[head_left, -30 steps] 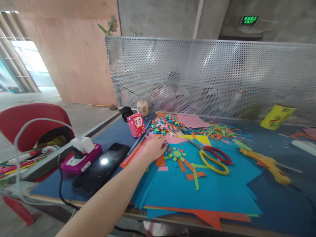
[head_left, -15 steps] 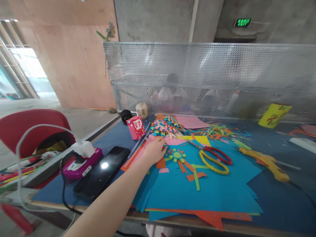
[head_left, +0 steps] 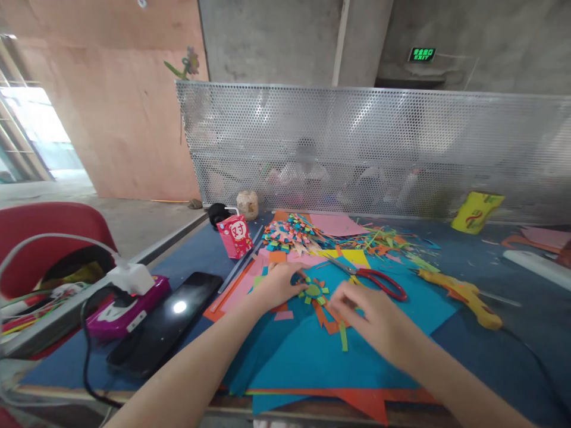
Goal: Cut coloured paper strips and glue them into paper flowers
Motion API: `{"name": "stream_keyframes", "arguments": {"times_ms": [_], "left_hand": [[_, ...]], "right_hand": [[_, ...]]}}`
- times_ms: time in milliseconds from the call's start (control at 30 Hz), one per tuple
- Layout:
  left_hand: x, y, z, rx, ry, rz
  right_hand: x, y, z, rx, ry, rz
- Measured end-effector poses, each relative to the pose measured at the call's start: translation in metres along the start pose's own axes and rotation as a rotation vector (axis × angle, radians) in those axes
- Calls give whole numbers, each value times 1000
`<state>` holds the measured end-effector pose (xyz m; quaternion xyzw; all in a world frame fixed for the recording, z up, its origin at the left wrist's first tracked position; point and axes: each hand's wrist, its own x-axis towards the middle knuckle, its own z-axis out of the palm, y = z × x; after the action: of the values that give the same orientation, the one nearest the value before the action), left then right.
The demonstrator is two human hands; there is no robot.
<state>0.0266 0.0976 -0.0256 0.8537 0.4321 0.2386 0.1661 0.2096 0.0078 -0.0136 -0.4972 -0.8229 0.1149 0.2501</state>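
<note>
My left hand (head_left: 280,286) is at the left edge of the paper flower (head_left: 314,290), which lies on blue paper (head_left: 303,365) between my hands; I can't tell whether my fingers pinch it or only touch. My right hand (head_left: 370,315), fingers curled close together, partly hides the flower's orange tails; whether it grips anything, I can't see. It also covers most of the scissors' (head_left: 363,273) yellow handle. Behind the mesh (head_left: 276,119), a person (head_left: 304,171) is barely discernible.
</note>
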Motion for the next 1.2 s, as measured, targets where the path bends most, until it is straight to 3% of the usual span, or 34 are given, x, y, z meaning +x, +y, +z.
{"name": "stream_keyframes", "arguments": {"times_ms": [67, 200, 333, 467, 667, 733, 900, 1033, 1200], "left_hand": [[0, 0, 2, -84, -1, -27], [1, 1, 4, -238, 0, -55], [1, 6, 3, -243, 52, -77], [1, 9, 7, -207, -6, -87], [5, 10, 5, -583, -5, -128], [8, 8, -5, -753, 60, -144], [14, -1, -28, -1071, 428, -245], [15, -9, -30, -1201, 503, -294], [16, -17, -25, -1198, 543, -338]], "right_hand": [[32, 12, -11, 0, -74, 17], [66, 40, 1, 32, -124, -18], [58, 45, 4, 14, -119, -32], [49, 46, -7, -10, -99, -9], [49, 53, -15, -74, -50, 11], [47, 54, -17, -68, -68, 22], [45, 55, -19, -49, -142, 48], [47, 54, -19, -75, -147, -4], [44, 58, -12, -211, -200, -155]]}}
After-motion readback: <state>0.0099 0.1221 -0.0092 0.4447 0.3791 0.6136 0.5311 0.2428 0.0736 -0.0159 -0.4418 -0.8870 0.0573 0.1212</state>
